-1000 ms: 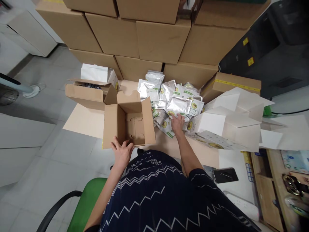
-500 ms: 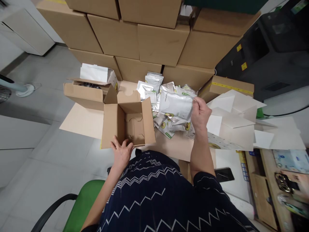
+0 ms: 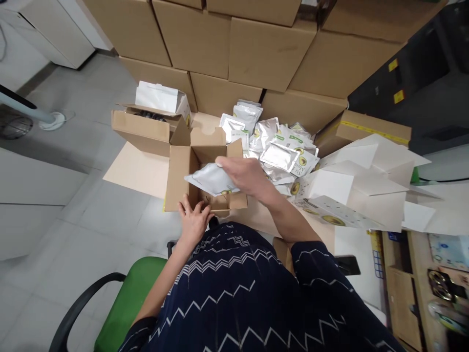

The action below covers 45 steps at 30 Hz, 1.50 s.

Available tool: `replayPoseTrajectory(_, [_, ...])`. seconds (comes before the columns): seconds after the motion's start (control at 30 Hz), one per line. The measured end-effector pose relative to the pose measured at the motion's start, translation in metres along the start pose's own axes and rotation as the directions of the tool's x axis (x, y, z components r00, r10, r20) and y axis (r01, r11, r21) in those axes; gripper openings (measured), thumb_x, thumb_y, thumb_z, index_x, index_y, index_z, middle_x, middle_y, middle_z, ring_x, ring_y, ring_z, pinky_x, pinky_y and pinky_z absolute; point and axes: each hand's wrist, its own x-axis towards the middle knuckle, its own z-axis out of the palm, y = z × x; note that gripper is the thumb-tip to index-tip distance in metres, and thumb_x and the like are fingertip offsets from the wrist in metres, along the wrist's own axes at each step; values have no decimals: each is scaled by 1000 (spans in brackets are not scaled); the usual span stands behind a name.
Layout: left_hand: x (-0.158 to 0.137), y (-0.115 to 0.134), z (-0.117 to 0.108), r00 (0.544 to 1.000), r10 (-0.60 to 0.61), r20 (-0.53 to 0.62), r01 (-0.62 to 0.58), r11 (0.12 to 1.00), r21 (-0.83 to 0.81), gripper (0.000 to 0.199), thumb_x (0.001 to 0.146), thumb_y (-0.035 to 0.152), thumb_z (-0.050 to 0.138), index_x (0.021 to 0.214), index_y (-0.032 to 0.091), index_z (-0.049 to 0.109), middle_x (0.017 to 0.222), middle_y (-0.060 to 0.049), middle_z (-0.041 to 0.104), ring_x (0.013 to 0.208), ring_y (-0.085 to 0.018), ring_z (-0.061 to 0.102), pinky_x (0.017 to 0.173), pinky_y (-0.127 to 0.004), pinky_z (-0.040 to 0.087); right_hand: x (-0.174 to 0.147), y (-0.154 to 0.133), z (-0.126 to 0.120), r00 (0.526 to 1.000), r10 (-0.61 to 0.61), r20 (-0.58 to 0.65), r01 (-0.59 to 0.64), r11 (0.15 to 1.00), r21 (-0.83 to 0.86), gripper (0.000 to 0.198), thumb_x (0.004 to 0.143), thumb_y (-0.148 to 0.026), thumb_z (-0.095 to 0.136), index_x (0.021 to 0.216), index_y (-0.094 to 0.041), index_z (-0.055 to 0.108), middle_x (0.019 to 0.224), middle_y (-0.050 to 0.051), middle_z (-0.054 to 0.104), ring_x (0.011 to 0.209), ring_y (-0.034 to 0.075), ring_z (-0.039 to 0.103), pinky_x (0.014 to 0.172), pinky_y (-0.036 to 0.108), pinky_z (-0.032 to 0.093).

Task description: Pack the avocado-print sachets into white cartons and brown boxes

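Observation:
A small brown cardboard box (image 3: 179,171) stands with its flaps up in front of me. My left hand (image 3: 194,220) grips its near edge, with the fingers over the rim. Over the box opening, my right hand (image 3: 244,176) holds a silvery-white sachet (image 3: 211,180) by one end; the sachet is tilted and hides part of the box's inside. Right of the box lies a loose heap of similar sachets (image 3: 280,155), some printed with avocado halves.
Large cartons (image 3: 271,54) are stacked behind the table. An opened carton (image 3: 141,128) and a white box (image 3: 157,98) stand at left. Unfolded white boxes (image 3: 381,181) cover the right side. A phone (image 3: 347,265) lies at lower right, a green chair (image 3: 132,298) at lower left.
My right hand has carried the sachet left from above the heap to over the small box. My left hand keeps its place on the box edge. The view has shifted slightly.

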Motion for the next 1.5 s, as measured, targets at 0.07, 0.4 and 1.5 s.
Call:
replayPoseTrajectory(0.07, [-1, -1, 1, 1000, -4, -9, 4, 1000, -4, 28, 93, 41, 61, 114, 28, 74, 128, -11, 67, 151, -50, 12, 113, -80, 16, 14, -9, 17, 988, -74, 134, 84, 994, -72, 27, 103, -25, 41, 113, -23, 66, 92, 4, 72, 83, 16, 64, 66, 24, 37])
replayPoseTrajectory(0.4, [-5, -7, 5, 996, 18, -85, -21, 999, -35, 37, 93, 46, 61, 117, 19, 68, 129, -16, 65, 151, -48, 17, 116, -73, 19, 56, -17, 88, 822, -225, 524, 303, 950, -68, 32, 104, -29, 40, 114, -23, 70, 108, 9, 75, 94, 21, 68, 69, 27, 36])
replayPoseTrajectory(1.5, [11, -8, 5, 992, 115, 40, -117, 993, 29, 44, 99, 43, 49, 133, 18, 62, 120, -16, 69, 107, -31, 63, 119, -64, 18, -15, 140, 48, 824, 566, 7, -438, 629, 642, 33, 96, -38, 49, 110, -15, 68, 104, 10, 72, 77, 15, 68, 70, 27, 54])
